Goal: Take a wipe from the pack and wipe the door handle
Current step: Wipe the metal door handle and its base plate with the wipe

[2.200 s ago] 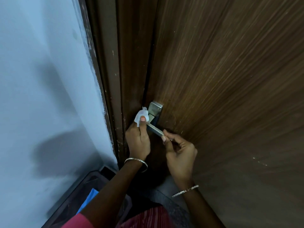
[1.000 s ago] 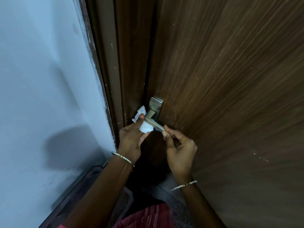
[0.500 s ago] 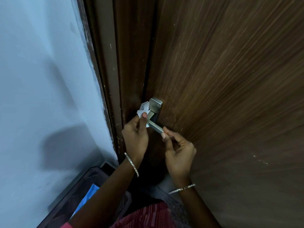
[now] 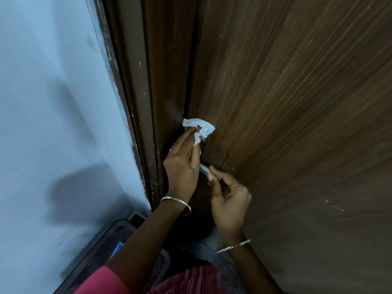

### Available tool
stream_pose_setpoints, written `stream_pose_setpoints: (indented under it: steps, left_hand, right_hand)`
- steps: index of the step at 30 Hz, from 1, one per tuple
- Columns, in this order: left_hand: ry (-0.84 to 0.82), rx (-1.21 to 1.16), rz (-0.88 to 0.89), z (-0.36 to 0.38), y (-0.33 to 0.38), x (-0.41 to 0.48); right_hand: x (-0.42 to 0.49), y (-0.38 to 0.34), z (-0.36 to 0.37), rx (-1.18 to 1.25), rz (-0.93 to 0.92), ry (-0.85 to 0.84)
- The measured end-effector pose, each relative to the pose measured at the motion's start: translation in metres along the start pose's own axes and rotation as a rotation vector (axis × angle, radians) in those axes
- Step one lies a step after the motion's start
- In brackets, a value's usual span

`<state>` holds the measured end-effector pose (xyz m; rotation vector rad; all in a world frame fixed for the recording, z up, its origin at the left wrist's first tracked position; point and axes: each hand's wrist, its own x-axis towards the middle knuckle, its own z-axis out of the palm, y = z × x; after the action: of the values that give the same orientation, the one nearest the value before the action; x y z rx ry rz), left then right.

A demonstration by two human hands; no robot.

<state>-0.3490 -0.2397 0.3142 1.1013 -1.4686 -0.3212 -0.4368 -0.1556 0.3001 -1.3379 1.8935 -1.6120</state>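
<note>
Here the left hand (image 4: 182,164) pinches the wipe (image 4: 199,127).

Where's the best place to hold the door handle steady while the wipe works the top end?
Probably the free end of the door handle, pinched from below-right as the right hand does. The bar slopes down from the door to that tip, leaving the upper part free for the wipe in the left hand.

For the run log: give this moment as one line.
left hand: presses wipe on handle base | right hand: pinches door handle tip | step: wiping
</note>
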Motion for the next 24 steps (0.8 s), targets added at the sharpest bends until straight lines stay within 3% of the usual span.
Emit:
stream_pose_setpoints:
  steps: [13,17,24]
  left_hand:
    - [-0.037,0.23,-0.252,-0.003,-0.004,-0.004]
    - [-0.028,0.165,-0.343,-0.005,0.0,-0.005]
    - [0.005,0.148,-0.162,-0.011,0.003,0.012]
  right_hand:
    - [-0.001,-0.001,0.001,0.003,0.016,-0.007]
    - [-0.001,-0.003,-0.001,-0.018,0.019,0.0]
    - [-0.001,-0.004,-0.002,-0.035,0.0,-0.022]
